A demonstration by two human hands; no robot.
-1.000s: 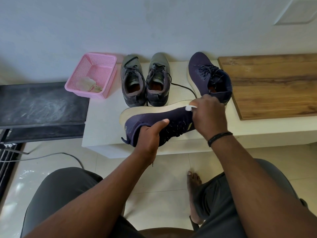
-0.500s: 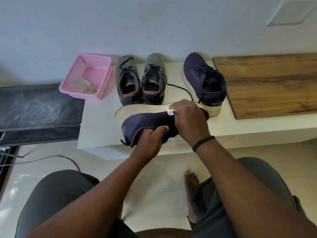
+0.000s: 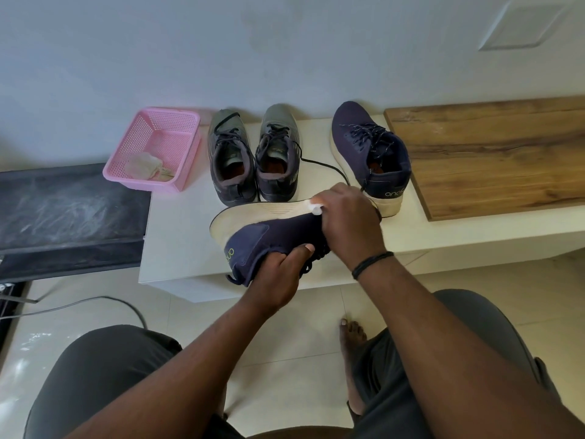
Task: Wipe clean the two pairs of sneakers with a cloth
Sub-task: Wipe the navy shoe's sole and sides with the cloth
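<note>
My left hand (image 3: 278,277) grips a navy sneaker (image 3: 269,237) by its collar, tilted on its side above the white bench's front edge, cream sole facing away. My right hand (image 3: 348,220) holds a small white cloth (image 3: 315,206) against the sole near the middle; only a bit of the cloth shows between the fingers. The other navy sneaker (image 3: 370,153) stands upright on the bench (image 3: 177,236) behind my right hand. A grey pair, its left shoe (image 3: 231,156) and right shoe (image 3: 278,153), stands side by side against the wall.
A pink mesh basket (image 3: 155,147) with a crumpled beige rag (image 3: 142,166) sits at the bench's left end. A wooden board (image 3: 490,153) covers the right part. A dark slab (image 3: 69,207) lies to the left, with a cable on the tiled floor. My knees and bare foot are below.
My right hand with the cloth slid left along the sneaker's sole, from the toe end toward the middle. My left hand kept its grip on the collar.
</note>
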